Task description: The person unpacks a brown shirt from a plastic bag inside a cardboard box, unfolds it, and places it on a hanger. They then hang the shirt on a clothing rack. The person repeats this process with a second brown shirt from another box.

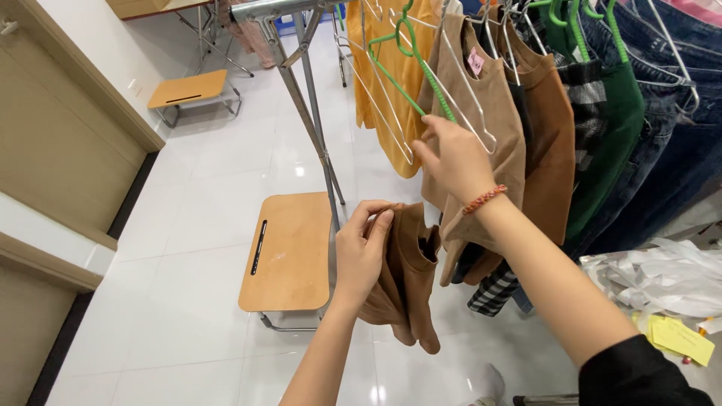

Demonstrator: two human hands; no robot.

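The left hand [363, 244] pinches the top of a small soft brown cloth garment [410, 278], fingers closed on it, so it hangs low in front of the metal clothes rack [301, 83]. The right hand [451, 158] is up at the rack, fingers curled round a thin green wire hanger [425, 71]. It looks like the hanging-up step, and the hanger must come free to go inside the garment's neck.

A metal clothes rack [312, 113] carries hangers with tan, orange, brown, green and seemingly denim garments [662, 143].
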